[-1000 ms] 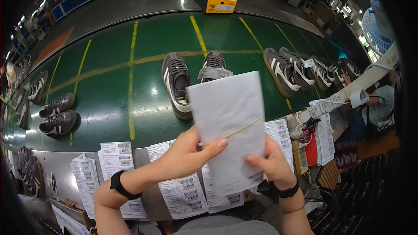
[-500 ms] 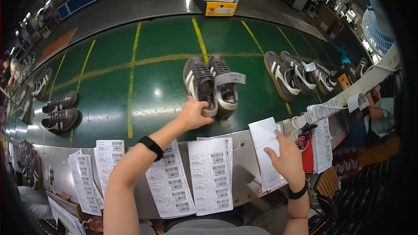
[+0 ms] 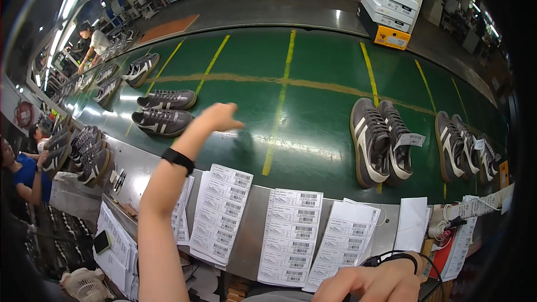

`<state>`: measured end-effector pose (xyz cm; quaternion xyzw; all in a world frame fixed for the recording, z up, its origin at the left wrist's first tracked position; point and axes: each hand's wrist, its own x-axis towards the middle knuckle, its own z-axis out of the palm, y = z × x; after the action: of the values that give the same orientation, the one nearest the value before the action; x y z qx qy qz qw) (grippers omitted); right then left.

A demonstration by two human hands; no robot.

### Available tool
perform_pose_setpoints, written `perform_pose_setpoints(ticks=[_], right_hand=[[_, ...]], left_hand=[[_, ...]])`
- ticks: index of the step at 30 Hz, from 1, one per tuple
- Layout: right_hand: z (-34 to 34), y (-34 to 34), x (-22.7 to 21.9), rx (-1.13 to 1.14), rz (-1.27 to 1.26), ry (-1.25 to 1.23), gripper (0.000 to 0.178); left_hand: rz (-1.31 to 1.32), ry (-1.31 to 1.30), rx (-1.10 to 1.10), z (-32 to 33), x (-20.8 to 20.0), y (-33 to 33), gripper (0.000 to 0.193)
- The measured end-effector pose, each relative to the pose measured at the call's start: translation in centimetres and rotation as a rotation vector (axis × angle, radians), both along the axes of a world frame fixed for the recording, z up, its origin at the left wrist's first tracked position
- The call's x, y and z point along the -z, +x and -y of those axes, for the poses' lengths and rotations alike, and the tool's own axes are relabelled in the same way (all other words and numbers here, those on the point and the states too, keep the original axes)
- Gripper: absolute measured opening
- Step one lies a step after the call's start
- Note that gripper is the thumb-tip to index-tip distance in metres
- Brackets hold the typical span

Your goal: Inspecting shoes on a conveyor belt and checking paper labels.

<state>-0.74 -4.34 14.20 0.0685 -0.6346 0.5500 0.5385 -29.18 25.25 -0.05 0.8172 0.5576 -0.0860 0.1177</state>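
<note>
My left hand (image 3: 220,118) is stretched over the green belt, thumb apart from the fingers and nothing in it. Closest to it is a pair of dark sneakers with pale stripes (image 3: 163,122), lying sideways to its left; it does not touch them. My right hand (image 3: 372,285) is low at the bottom edge, beside the barcode label sheets (image 3: 342,241). Its fingers are curled, and the tips are cut off from view, so what they hold, if anything, is hidden. Another pair of sneakers (image 3: 370,142) stands right of centre, a paper label (image 3: 411,140) on one shoe.
More sneakers stand at the belt's right end (image 3: 454,145) and far left (image 3: 141,69). Label stacks (image 3: 221,212) lie along the metal ledge. Shoe boxes (image 3: 390,8) are piled beyond the belt. A phone (image 3: 102,241) rests on papers at lower left. Other people work on the left.
My left hand has let go of the labelled sneakers and moved left, toward the sideways pair. My right hand has left the white paper stack and dropped nearer my body. The view has turned left.
</note>
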Motion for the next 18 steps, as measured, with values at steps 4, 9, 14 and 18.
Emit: perform_pose_setpoints(ticks=[4, 9, 14, 18], right_hand=[[-1.3, -1.8, 1.2, -0.136, -0.155, -0.189, 0.003], [-3.5, -2.4, 1.3, -0.161, -0.106, -0.396, 0.006], [-5.5, -1.5, 2.8, 0.141, -0.113, -0.611, 0.02], [-5.6, 3.3, 8.2, 0.255, 0.301, -0.601, 0.024]], left_hand=[[-0.186, 0.242, -0.575, -6.8, 1.4, -15.8, 0.078], [0.009, 0.254, -0.91, -11.7, 3.9, -26.6, 0.104], [0.193, 0.188, -1.053, -13.3, 6.5, -29.4, 0.123], [0.412, 0.193, -1.089, -11.9, 6.3, -30.1, 0.114]])
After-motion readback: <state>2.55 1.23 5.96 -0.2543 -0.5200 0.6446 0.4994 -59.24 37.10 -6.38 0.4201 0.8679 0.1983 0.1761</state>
